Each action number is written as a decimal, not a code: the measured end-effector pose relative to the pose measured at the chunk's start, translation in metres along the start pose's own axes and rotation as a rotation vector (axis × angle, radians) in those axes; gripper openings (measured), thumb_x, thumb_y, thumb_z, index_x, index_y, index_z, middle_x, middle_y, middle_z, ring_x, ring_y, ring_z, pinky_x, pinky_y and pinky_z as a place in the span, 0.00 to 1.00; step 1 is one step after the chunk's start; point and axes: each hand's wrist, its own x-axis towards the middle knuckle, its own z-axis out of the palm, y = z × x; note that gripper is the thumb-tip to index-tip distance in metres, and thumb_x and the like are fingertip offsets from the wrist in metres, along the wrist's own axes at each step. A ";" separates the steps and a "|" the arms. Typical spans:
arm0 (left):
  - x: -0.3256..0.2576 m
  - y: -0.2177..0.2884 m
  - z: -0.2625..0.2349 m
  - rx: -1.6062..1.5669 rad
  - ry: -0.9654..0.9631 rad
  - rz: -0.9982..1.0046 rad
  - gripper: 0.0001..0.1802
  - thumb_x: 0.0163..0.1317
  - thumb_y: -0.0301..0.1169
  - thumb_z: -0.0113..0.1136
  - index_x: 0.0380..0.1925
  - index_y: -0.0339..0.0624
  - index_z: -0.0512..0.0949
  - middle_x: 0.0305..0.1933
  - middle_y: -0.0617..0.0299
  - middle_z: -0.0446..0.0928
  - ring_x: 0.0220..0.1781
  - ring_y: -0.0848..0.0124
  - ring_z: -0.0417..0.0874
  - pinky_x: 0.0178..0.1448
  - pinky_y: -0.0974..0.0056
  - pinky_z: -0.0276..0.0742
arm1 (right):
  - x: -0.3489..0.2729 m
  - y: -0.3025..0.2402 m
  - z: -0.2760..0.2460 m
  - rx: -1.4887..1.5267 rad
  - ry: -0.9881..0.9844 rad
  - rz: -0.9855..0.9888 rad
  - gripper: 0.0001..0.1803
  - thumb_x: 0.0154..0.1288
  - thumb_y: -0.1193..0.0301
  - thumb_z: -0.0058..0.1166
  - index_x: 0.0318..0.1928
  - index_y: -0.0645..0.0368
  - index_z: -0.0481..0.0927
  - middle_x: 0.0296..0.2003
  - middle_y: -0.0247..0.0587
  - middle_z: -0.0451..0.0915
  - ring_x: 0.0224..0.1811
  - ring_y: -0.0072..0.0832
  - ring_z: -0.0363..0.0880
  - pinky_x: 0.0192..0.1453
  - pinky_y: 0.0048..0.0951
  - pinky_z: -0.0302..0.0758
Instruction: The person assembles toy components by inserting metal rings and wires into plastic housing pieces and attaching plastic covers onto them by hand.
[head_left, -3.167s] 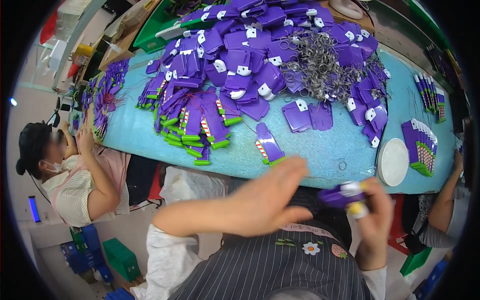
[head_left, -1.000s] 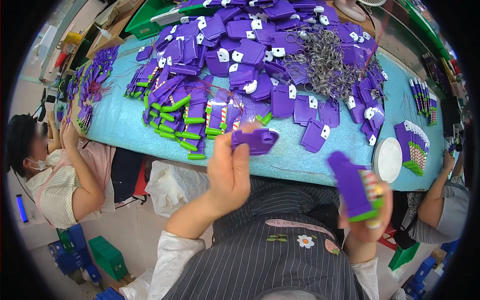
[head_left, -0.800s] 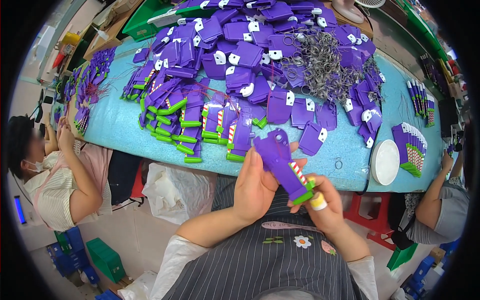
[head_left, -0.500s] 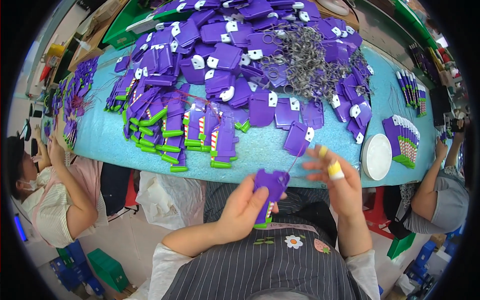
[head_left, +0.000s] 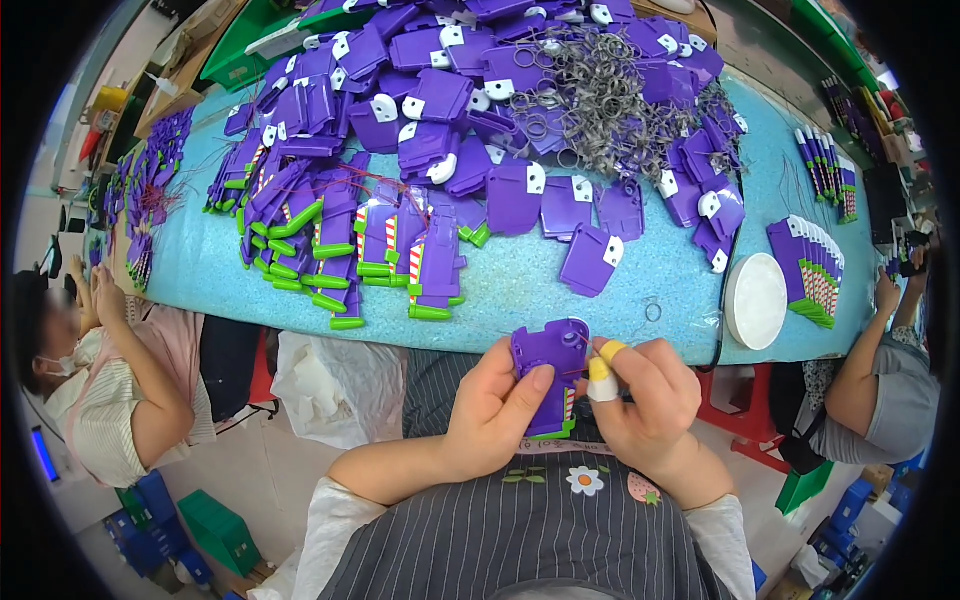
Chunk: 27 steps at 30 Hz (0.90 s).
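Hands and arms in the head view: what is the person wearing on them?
Both hands are bare. The right hand has finger cots on two fingertips, one white and one yellow. The left hand wears nothing. Light, whitish sleeves cover the upper arms, leaving the forearms bare, over a dark apron with thin pale stripes.

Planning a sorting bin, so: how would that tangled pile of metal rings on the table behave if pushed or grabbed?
The metal rings look thin and interlocked, so they would probably drag in clumps. Loose ones like the single ring might roll or slide on the smooth blue table.
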 end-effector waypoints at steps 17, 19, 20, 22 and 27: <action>0.000 -0.001 -0.007 0.550 -0.058 0.142 0.14 0.62 0.22 0.51 0.49 0.30 0.71 0.36 0.56 0.80 0.30 0.75 0.79 0.34 0.70 0.74 | 0.008 0.000 -0.005 0.105 -0.141 0.191 0.14 0.54 0.77 0.56 0.42 0.68 0.74 0.27 0.43 0.73 0.22 0.30 0.73 0.22 0.27 0.69; 0.002 0.003 -0.008 0.755 -0.125 0.191 0.14 0.60 0.22 0.53 0.46 0.30 0.71 0.34 0.50 0.79 0.31 0.62 0.83 0.35 0.64 0.77 | 0.010 0.013 -0.006 0.347 -0.240 0.318 0.13 0.60 0.73 0.52 0.43 0.67 0.72 0.29 0.42 0.74 0.25 0.29 0.73 0.28 0.26 0.70; 0.003 0.006 -0.007 0.753 -0.132 0.190 0.14 0.60 0.22 0.53 0.46 0.30 0.71 0.34 0.50 0.79 0.31 0.62 0.83 0.35 0.64 0.77 | 0.013 0.020 -0.011 0.532 -0.414 0.415 0.09 0.61 0.72 0.48 0.39 0.65 0.72 0.28 0.40 0.73 0.27 0.26 0.72 0.33 0.26 0.69; 0.005 0.013 -0.008 0.929 -0.323 0.295 0.14 0.60 0.23 0.53 0.46 0.30 0.71 0.33 0.50 0.79 0.32 0.61 0.83 0.35 0.64 0.77 | 0.029 0.040 -0.022 0.687 -0.716 0.441 0.06 0.60 0.74 0.47 0.35 0.64 0.72 0.28 0.37 0.71 0.29 0.21 0.69 0.33 0.23 0.67; 0.000 0.018 -0.007 0.526 -0.360 0.022 0.14 0.63 0.24 0.51 0.47 0.30 0.68 0.34 0.53 0.80 0.34 0.66 0.84 0.39 0.67 0.77 | 0.040 0.049 -0.013 0.714 0.052 0.557 0.04 0.64 0.74 0.45 0.37 0.61 0.72 0.27 0.28 0.69 0.26 0.12 0.63 0.29 0.16 0.60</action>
